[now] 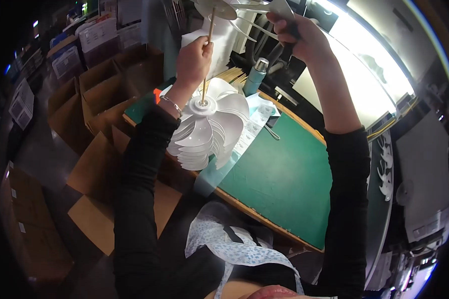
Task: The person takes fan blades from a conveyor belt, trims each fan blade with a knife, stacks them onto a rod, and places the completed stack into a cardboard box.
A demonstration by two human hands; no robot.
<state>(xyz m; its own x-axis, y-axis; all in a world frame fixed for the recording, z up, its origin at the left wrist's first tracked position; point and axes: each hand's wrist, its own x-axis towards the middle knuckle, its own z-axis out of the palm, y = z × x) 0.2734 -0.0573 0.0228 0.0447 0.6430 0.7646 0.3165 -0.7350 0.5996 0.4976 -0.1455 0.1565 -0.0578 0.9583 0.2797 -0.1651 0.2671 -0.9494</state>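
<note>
My left hand (194, 62) is closed around a thin wooden rod (211, 30), which stands upright. Low on the rod sits a stack of white plastic fan blades (204, 127), their hubs threaded over it. At the rod's top is another fan (220, 9), seen nearly edge-on and partly cut off by the frame. Up at the right, my right hand (304, 37) has its fingers closed on a pale flat piece that appears to be a blade of this upper fan. Something dark shows under those fingers; I cannot make it out.
A green-topped table (284, 174) with a wooden edge carries the stack. Behind it stand a teal thermos bottle (256, 74) and a bright lamp panel (379, 55). Open cardboard boxes (97, 164) are on the left, with plastic crates (97, 35) beyond them.
</note>
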